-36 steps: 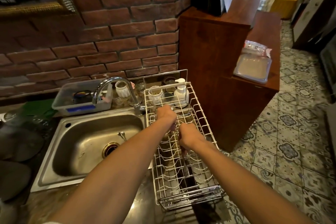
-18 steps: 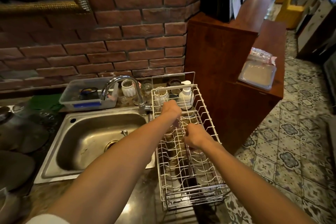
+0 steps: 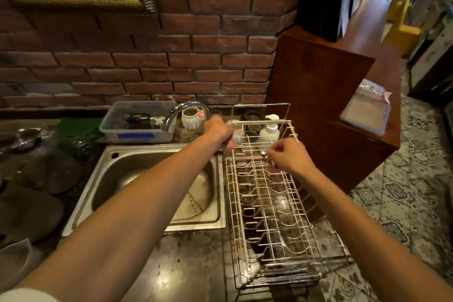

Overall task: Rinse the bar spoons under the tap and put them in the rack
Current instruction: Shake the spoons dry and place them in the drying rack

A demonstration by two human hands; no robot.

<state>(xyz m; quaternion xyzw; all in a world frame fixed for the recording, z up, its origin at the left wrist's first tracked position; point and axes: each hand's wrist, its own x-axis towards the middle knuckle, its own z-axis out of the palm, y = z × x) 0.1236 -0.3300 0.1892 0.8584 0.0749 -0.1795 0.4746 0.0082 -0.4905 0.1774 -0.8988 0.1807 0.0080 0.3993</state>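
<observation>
Steel spoon (image 3: 264, 154), only its bowl visible, sits pinched in the curled fingers of the right hand (image 3: 288, 157), held over the far end of the white wire rack (image 3: 269, 206), apparently for picking up or setting among the wires. Left hand (image 3: 219, 133) hovers between tap (image 3: 180, 113) and rack with fingers clenched; what it grips, if anything, cannot be told. No water is seen running, so rinsing seems not under way. Rack stands just right of the steel sink (image 3: 152, 193) so that drips stay near the basin. Both rest on a dark, wet stone counter (image 3: 186, 267) against a red brick wall (image 3: 171, 61); a wooden cabinet (image 3: 318, 95) and patterned floor tiles (image 3: 404, 191) lie to the right.
</observation>
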